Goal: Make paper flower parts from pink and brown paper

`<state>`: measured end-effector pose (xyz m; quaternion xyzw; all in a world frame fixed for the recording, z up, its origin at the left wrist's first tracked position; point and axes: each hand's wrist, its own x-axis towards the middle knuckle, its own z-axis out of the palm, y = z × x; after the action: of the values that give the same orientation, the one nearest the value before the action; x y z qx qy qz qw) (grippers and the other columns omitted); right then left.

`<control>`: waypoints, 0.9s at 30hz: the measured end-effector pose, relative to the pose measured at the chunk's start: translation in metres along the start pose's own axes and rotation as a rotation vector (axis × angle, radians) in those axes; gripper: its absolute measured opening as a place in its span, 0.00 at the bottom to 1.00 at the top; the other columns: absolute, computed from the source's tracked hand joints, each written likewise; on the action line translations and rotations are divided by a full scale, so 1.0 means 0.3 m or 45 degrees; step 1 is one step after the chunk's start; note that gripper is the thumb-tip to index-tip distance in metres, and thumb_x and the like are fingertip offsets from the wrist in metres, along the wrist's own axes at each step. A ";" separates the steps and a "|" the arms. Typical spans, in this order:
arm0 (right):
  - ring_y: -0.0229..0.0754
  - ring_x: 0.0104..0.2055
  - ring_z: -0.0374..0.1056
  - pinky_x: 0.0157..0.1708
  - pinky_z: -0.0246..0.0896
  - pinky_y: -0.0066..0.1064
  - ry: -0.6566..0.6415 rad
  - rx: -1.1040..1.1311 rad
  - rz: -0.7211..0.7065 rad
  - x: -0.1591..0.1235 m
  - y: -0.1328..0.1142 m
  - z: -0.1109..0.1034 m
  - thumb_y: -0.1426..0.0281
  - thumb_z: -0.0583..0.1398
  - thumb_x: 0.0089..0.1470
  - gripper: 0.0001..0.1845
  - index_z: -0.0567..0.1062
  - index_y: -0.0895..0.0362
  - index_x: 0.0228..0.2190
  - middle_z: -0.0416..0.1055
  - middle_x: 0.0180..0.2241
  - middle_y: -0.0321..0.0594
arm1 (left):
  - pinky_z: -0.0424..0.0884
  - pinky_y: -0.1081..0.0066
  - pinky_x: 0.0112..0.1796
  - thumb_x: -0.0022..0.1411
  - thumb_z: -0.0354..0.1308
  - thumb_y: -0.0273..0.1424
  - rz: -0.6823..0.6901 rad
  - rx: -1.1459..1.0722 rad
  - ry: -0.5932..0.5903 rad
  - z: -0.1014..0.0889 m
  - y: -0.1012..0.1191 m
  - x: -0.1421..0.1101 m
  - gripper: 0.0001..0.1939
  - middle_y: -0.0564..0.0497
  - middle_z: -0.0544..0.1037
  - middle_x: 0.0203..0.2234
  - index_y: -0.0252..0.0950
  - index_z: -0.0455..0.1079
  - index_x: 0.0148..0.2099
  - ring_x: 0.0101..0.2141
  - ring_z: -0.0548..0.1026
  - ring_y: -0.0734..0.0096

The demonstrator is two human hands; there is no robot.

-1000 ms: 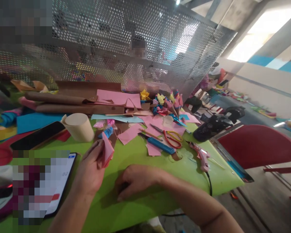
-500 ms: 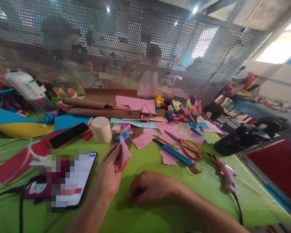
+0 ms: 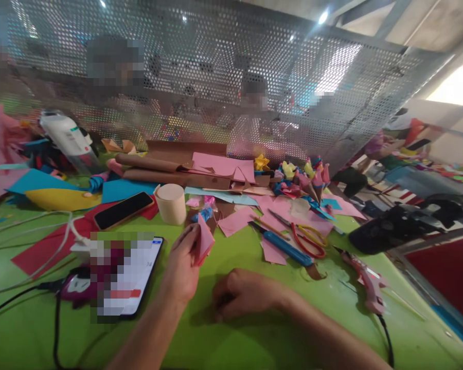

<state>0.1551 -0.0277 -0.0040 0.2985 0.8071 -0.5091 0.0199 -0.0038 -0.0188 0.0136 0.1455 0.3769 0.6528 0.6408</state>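
Note:
My left hand (image 3: 184, 264) pinches a folded piece of pink paper (image 3: 205, 240), its pointed end upward, above the green table (image 3: 200, 344). To the right, my right hand (image 3: 245, 295) lies on the tabletop with its fingers curled into a loose fist, and no object shows in it. Just beyond the folded paper are a blue twisted paper piece (image 3: 205, 213) and a roll of cream tape (image 3: 172, 204). Flat pink paper pieces (image 3: 237, 221) lie farther back. A blue-handled cutter (image 3: 287, 247) and scissors with red and yellow handles (image 3: 308, 240) rest beyond my right hand.
At right lies a pink glue gun (image 3: 370, 288) with its cord, near a black bottle (image 3: 370, 234). A lit phone (image 3: 139, 282), a dark phone (image 3: 122, 210) and cables lie left. Brown paper rolls (image 3: 173, 177) and paper flowers (image 3: 312, 177) line the back, before a perforated metal screen (image 3: 200, 77).
The view has turned slightly left, so everything appears shifted to the right. Both hands keep nearly the same pose, and the folded pink paper stays in my left hand.

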 end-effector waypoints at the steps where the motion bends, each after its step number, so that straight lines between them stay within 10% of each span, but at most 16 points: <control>1: 0.35 0.28 0.66 0.28 0.56 0.22 -0.005 -0.014 0.002 0.001 -0.002 -0.002 0.62 0.63 0.54 0.12 0.81 0.58 0.34 0.74 0.27 0.33 | 0.63 0.77 0.23 0.42 0.73 0.33 0.000 0.001 0.014 0.001 0.001 0.002 0.16 0.57 0.76 0.23 0.35 0.74 0.34 0.21 0.68 0.81; 27: 0.33 0.27 0.65 0.27 0.56 0.21 -0.004 -0.028 0.034 -0.001 -0.014 -0.005 0.65 0.64 0.53 0.10 0.80 0.58 0.36 0.75 0.28 0.32 | 0.66 0.80 0.21 0.41 0.72 0.31 0.021 0.018 0.040 0.013 -0.002 -0.003 0.14 0.56 0.76 0.22 0.33 0.74 0.31 0.19 0.66 0.82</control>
<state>0.1535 -0.0280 0.0002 0.3080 0.8086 -0.5003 0.0313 -0.0008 -0.0185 0.0161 0.1429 0.3902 0.6575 0.6285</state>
